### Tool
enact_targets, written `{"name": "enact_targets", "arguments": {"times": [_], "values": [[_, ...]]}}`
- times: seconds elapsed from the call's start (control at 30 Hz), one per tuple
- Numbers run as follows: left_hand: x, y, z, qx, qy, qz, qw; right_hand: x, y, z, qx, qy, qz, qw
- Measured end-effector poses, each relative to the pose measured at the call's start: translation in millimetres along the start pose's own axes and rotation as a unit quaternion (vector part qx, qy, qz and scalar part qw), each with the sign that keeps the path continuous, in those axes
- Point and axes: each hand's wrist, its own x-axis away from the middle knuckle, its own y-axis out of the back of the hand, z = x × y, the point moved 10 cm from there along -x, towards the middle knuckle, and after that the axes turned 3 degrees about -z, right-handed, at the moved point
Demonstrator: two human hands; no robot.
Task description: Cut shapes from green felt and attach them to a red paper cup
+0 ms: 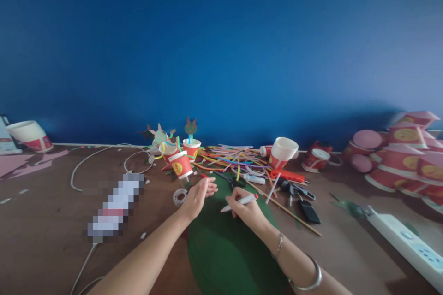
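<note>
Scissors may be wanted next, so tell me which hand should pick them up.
Left. The left hand holds nothing and lies at the edge of the green sheet, close to the black-handled scissors. The right hand is occupied gripping a white marker.

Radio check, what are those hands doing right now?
Right hand: white marker gripped over green sheet. Left hand: resting on sheet's edge. Scissors lying just beyond.
</note>
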Motion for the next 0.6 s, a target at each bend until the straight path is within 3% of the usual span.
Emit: {"name": "enact_targets", "arguments": {"times": [0.27, 0.6], "values": [[0, 0.6, 0, 0.003, 0.001, -0.007, 1.0, -1, -6, 1, -0.008, 0.015, 0.003, 1.0], [0, 0.5, -2, 0.002, -0.007, -0.008, 1.0, 0, -10, 4, 0.055, 0.006, 0.006, 0.998]]}}
